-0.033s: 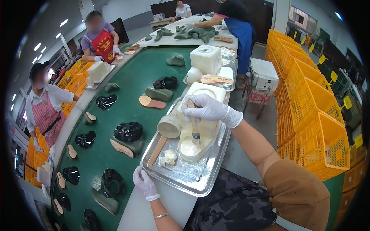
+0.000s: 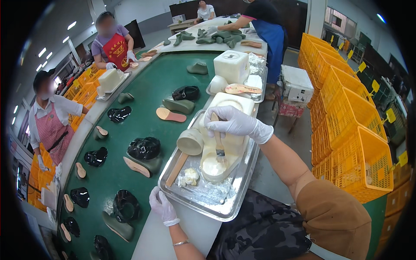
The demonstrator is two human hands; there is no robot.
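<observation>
My right hand [image 2: 230, 123], in a white glove, grips the wooden handle of a brush [image 2: 218, 136]. The brush's bristles dip into the round white opening at the front of a cream plastic container [image 2: 237, 104]. This container stands on a metal tray [image 2: 236, 207]. My left hand [image 2: 164, 206], also gloved, rests beside the tray's near left corner, fingers loosely apart and nothing visible in them. On the tray are a cream cup [image 2: 190, 142] on its side, a flat wooden stick [image 2: 177, 170] and a white crumpled lump [image 2: 189, 177].
To the left runs a green work surface [image 2: 147, 102] with black shoe uppers [image 2: 144, 148], green shoe lasts [image 2: 118, 226] and tan insoles [image 2: 171, 115]. Yellow crates [image 2: 353, 160] stack at the right. Several people work around the line. A second tray [image 2: 261, 93] stands beyond mine.
</observation>
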